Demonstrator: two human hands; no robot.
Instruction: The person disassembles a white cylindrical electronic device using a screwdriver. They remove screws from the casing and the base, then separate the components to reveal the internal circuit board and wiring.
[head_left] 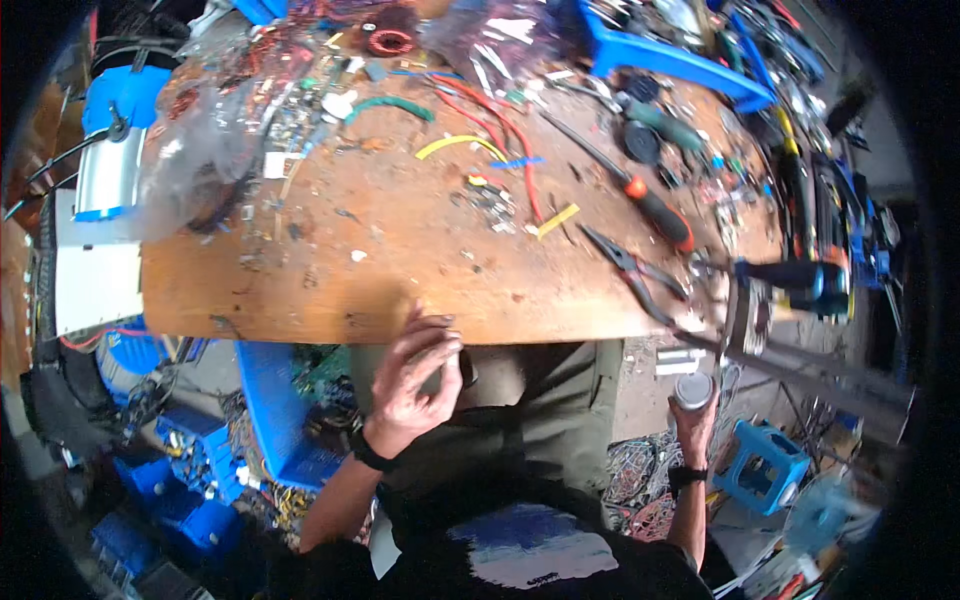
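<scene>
My left hand (413,380) is raised at the table's front edge, its fingers curled toward the thumb. A small dark shape shows beside its fingertips; whether the hand holds it is unclear. Off to the right, below the tabletop, my right hand (694,425) grips a small round container with a pale grey top (693,390). Needle-nose pliers (628,265) with dark handles lie at the table's right front, and beyond them a long screwdriver (655,208) with a red and black handle.
The wooden table (300,290) carries scattered scraps, a red wire (527,160) and yellow tubing (460,143). A metal vise (740,320) juts out at the right edge. Blue bins (285,420) stand below left, a blue stool (765,465) below right. A blue-and-silver cylinder (112,165) stands at far left.
</scene>
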